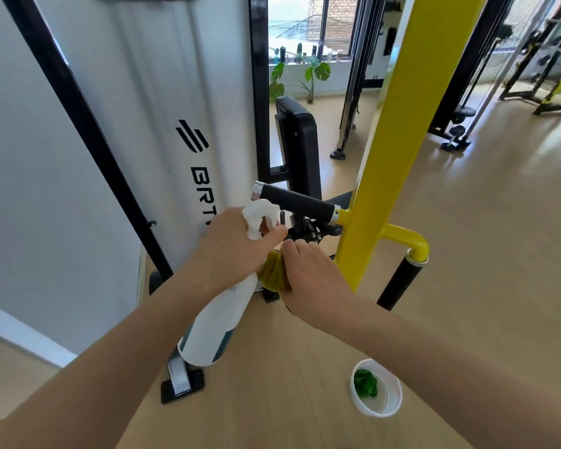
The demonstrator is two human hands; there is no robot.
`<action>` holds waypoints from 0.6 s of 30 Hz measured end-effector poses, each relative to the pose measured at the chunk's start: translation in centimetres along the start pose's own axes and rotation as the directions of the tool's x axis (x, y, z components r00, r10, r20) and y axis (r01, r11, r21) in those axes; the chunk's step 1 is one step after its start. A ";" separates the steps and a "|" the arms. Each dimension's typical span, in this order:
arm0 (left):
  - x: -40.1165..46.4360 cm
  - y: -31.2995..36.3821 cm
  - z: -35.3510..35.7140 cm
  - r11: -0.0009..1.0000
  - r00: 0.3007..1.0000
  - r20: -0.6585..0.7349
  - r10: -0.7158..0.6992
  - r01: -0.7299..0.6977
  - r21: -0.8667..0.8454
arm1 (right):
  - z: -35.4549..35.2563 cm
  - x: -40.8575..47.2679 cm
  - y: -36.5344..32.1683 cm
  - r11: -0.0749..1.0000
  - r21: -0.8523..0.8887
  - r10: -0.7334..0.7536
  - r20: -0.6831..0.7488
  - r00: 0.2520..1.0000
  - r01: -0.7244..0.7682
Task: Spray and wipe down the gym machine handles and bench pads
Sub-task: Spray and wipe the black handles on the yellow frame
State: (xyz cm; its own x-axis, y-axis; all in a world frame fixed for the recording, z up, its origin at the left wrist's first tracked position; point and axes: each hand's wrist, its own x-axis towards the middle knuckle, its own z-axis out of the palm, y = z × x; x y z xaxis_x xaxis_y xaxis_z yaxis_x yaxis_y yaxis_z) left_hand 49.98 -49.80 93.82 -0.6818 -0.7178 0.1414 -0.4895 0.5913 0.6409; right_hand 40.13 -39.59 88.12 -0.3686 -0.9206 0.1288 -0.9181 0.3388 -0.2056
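My left hand (237, 244) grips the neck of a white spray bottle (214, 322), its nozzle pointing at a black horizontal machine handle (300, 204) fixed to a yellow upright post (392, 157). My right hand (308, 270) holds a bunched olive-yellow cloth (271, 270) just below that handle, touching the left hand. A second black handle (399, 281) hangs from a yellow elbow lower right. A black back pad (300, 144) stands behind the handle.
A white weight-stack cover (162, 108) with black frame bars fills the left. A white bowl (391, 403) holding a green cloth (366, 387) sits on the wooden floor at lower right. Other gym racks, dumbbells and a potted plant (305, 76) stand farther back.
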 end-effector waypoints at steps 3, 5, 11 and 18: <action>-0.2 1.2 0.6 1.000 0.999 -0.037 -0.004 0.004 0.004 | -0.8 -0.6 0.2 0.996 0.066 0.064 0.037 0.997 -0.066; 0.0 1.4 0.9 1.000 0.998 -0.055 0.006 -0.005 0.012 | -0.9 -1.1 0.4 0.988 0.103 0.109 0.059 0.992 -0.115; 0.2 1.5 0.7 0.999 0.998 -0.033 -0.044 0.043 -0.028 | -1.4 -2.1 1.5 0.967 0.186 0.165 0.048 0.985 -0.172; 0.0 -1.0 -0.3 0.991 0.987 -0.109 -0.122 0.115 -0.069 | -2.6 -2.2 1.9 0.962 0.245 0.137 -0.049 0.989 -0.121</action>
State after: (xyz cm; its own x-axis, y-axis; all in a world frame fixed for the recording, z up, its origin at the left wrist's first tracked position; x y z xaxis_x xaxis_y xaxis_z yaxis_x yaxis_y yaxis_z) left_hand 50.64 -50.52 93.39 -0.5539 -0.8201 0.1438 -0.5259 0.4785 0.7031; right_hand 38.82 -36.44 89.94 -0.4971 -0.8552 0.1466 -0.8030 0.3895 -0.4511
